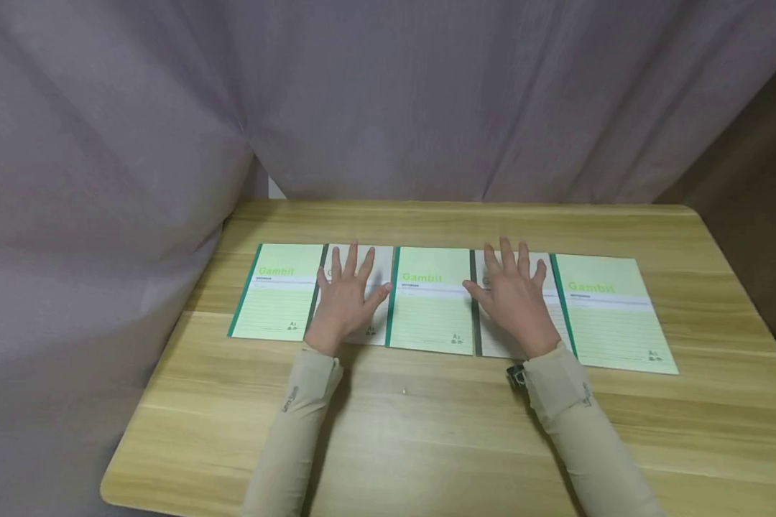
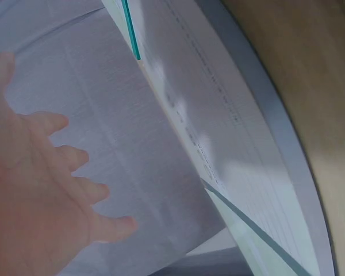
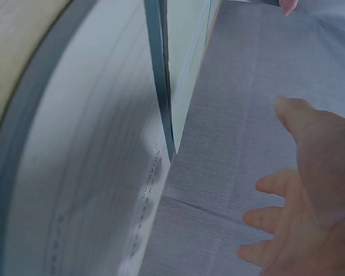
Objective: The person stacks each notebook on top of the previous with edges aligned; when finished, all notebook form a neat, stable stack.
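Note:
Several "Gambit" notebooks lie side by side in a row in the head view. Green ones with green spines are at the left end (image 1: 278, 309), middle (image 1: 430, 316) and right end (image 1: 621, 330). Between them lie two pale notebooks with dark spines. Over the left pale notebook (image 1: 378, 327) is my left hand (image 1: 345, 298), fingers spread. My right hand (image 1: 517, 298), spread likewise, is over the right pale notebook (image 1: 498, 341). Both wrist views show a gap between palm and covers: the left hand (image 2: 40, 178) and right hand (image 3: 310, 201) hold nothing.
The notebooks rest on a wooden table (image 1: 427, 445) with rounded corners. Grey curtains (image 1: 388, 100) hang behind it and along its left side. A tiny pale speck (image 1: 404, 391) lies in front of the middle notebook. A dark strap (image 1: 516, 376) shows at the right wrist.

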### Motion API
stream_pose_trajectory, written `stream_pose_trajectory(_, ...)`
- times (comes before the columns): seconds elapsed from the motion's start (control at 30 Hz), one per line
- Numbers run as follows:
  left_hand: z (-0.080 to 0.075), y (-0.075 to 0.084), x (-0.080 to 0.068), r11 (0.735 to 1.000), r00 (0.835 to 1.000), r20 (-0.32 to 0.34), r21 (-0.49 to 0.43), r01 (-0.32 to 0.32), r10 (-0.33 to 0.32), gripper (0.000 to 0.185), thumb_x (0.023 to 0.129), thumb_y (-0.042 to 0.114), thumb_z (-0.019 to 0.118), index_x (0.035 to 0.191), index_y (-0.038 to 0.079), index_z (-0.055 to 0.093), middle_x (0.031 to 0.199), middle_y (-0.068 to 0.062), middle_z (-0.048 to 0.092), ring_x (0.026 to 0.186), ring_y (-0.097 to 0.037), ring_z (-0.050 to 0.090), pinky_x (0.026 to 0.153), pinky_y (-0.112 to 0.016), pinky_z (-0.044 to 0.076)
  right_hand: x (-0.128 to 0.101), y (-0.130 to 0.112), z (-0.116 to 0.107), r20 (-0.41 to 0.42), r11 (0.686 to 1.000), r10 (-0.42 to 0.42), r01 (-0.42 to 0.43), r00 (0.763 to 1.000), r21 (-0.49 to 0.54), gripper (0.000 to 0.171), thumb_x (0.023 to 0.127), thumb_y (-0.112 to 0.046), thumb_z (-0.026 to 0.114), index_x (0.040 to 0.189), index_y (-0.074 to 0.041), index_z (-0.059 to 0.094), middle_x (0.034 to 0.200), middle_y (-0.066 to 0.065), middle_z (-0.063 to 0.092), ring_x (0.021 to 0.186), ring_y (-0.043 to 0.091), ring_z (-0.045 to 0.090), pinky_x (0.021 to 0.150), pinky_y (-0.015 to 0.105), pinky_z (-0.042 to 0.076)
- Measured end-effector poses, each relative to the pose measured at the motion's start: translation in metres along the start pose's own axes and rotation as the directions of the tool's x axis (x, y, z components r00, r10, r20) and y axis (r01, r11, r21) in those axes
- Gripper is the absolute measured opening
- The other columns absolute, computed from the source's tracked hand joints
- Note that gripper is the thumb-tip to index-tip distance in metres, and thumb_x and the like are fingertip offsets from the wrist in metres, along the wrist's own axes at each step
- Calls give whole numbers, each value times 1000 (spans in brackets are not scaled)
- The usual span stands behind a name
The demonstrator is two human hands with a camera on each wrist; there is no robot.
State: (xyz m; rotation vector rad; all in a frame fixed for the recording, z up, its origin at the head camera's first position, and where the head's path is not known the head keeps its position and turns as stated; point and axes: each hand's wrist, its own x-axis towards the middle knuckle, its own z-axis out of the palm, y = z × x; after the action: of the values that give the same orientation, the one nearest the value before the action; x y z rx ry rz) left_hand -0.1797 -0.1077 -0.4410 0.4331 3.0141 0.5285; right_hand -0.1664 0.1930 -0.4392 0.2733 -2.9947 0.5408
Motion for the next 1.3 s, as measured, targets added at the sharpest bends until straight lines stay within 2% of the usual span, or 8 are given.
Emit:
stream_pose_trajectory(0.37,7,4,5,998,1000,3,66,-14,14,81,101,64,35,163,17,15,168,-11,-4,151,-47,-2,111,-74,9,-5,2,3,-1,1000,-5,5,1000,1,82,100,-51,56,156,3,29,162,31,14,148,53,1,106,80,4)
stream_pose_trajectory(0.7,12,12,10,999,999,4,17,-38,38,82,101,63,38,163,15,16,169,-13,-1,151,-47,-3,110,-76,9,-8,14,-3,-12,1000,10,-10,1000,9,82,101,-50,55,156,5,28,161,32,15,147,56,5,105,82,5)
stream_pose_trajectory(1.0,21,22,11,997,998,25,26,-66,65,85,100,64,38,164,13,12,169,-15,4,151,-47,2,111,-75,10,-13,23,-8,-21,999,23,-23,999,29,83,100,-47,57,156,6,27,161,33,14,147,55,6,106,79,11)
stream_pose_trajectory(1.3,24,34,14,995,995,31,37,-96,95,88,101,63,39,163,9,9,169,-14,2,151,-44,1,112,-74,12,-17,33,-14,-31,998,63,-62,998,25,84,101,-48,54,157,6,23,160,34,14,145,57,9,104,80,14)
